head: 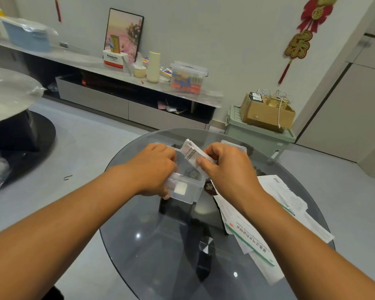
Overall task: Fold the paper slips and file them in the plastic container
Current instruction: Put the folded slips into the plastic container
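Note:
A small clear plastic container [187, 191] stands on the round dark glass table [160, 245]. My left hand [154, 167] lies over its left side with the fingers curled onto its rim and into the opening. My right hand [227, 167] pinches a bundle of folded white paper slips [192, 152] and holds it tilted over the container's far right part. Some folded paper shows through the container's near wall. Just beyond my right hand lies the clear lid [234, 146].
Unfolded white leaflets and slips [275, 213] are spread on the table's right side, partly under my right forearm. A small dark red item [210, 188] lies beside the container. A green bin with a cardboard box [266, 114] stands behind the table.

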Action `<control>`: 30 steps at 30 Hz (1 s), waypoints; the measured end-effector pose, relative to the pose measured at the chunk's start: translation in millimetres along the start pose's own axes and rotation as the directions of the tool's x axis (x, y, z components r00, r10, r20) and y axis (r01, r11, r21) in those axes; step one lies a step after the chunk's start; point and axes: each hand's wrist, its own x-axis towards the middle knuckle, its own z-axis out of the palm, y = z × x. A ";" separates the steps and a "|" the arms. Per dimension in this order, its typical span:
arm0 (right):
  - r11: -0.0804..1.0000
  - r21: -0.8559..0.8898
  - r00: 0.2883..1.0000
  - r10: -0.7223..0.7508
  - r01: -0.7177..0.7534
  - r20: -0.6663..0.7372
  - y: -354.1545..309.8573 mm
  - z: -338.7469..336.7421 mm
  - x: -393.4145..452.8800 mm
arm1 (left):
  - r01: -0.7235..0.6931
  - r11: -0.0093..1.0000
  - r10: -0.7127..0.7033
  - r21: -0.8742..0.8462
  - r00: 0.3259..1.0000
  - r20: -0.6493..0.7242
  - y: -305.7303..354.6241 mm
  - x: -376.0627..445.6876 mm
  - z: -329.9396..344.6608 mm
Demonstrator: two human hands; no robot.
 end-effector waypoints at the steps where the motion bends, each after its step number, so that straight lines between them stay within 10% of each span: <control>1: 1.000 -0.015 1.000 -0.016 0.016 0.005 -2.3 0.9 2.6 | -0.002 1.000 0.002 0.008 1.000 0.001 0.0 0.3 0.5; 15: 0.859 -0.445 0.932 -0.092 0.252 0.351 -27.6 56.4 62.2 | 0.058 0.741 -0.118 -0.669 0.992 -0.044 -23.4 -24.6 -16.5; 23: 0.938 -0.289 0.843 -0.007 0.193 0.538 -29.2 63.0 78.7 | 0.048 0.706 -0.156 -0.706 0.984 -0.089 -22.6 -26.5 0.5; 30: 0.890 -0.445 0.920 0.087 0.100 0.382 -32.0 74.3 85.6 | 0.034 0.915 -0.084 -0.403 0.991 -0.108 -14.7 -17.3 12.3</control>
